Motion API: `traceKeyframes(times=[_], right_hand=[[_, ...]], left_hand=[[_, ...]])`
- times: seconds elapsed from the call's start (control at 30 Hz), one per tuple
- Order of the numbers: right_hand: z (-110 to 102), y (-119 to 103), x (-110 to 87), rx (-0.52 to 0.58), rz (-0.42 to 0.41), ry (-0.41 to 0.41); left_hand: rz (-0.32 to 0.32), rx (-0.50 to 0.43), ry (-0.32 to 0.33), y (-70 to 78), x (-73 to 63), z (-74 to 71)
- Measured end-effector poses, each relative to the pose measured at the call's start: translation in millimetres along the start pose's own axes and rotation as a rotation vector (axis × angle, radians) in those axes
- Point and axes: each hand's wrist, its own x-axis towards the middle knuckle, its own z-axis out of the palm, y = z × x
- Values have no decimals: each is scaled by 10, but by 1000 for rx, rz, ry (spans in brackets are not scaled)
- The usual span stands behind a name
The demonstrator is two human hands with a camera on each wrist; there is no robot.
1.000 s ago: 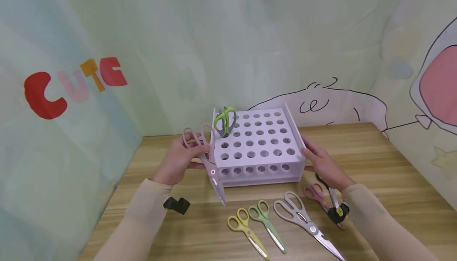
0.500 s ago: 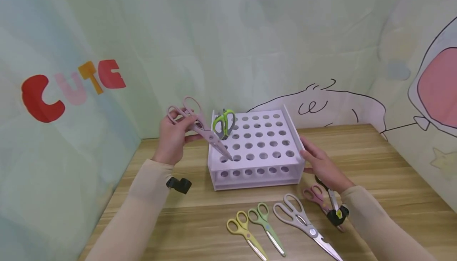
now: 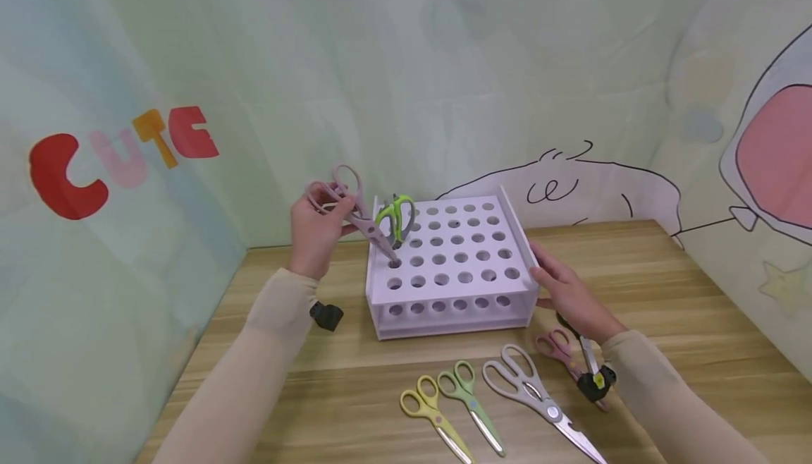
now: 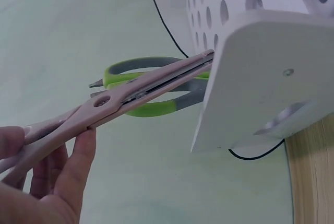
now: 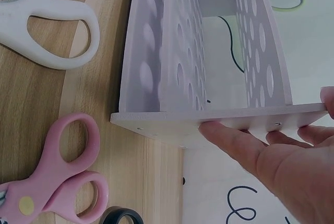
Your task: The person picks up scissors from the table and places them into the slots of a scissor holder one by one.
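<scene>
My left hand (image 3: 314,235) grips pale pink scissors (image 3: 368,228) by the handles, blades angled down to the right. Their tips are at a hole in the left column of the white holed rack (image 3: 457,295), with green-and-grey scissors (image 3: 397,218) standing in the hole just behind. In the left wrist view, the pink scissors (image 4: 156,80) are closed and overlap the green pair (image 4: 151,110) beside the rack's side panel (image 4: 255,88). At the rack's right panel, my right hand (image 3: 574,298) holds on, fingers (image 5: 235,143) against the outer face and thumb at the top edge.
In front of the rack on the wooden table (image 3: 317,407) lie yellow scissors (image 3: 434,414), light green scissors (image 3: 469,400) and large grey scissors (image 3: 539,400). A darker pink pair (image 3: 561,351) and a black-handled pair (image 3: 588,355) lie beneath my right wrist. A printed cloth backs the table.
The pink scissors have risen from the rack's front left side, swung over its top, then moved back to a left-column hole. My right hand has kept its place on the rack.
</scene>
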Motion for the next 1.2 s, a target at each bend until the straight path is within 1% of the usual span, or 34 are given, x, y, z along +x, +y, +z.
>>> traceKeyframes(times=[0.1,0.2,0.37,0.53,0.6,0.7,0.8,1.0,1.2], right_hand=[[-7,-3,-2,-2,1,4],[-7,-14,6,3,-4,-1],[5,-14,17,-7,-8,-3],[6,23,43,-5,2,4],[6,29,52,-2,-3,3],[5,28,57,-3,-10,6],[7,26,55,-4,-10,10],[25,47,7,22,-1,10],[14,48,2,31,-4,8]], left_hand=[[18,64,-21,-13,21,39],[29,144,-58,-17,30,74],[46,265,-139,-64,31,120],[57,445,-196,-83,41,167],[68,515,-207,-86,45,185],[87,591,-220,-101,50,209],[80,636,-234,-137,42,230],[24,740,-264,-235,-17,253],[-6,768,-254,-255,-41,263]])
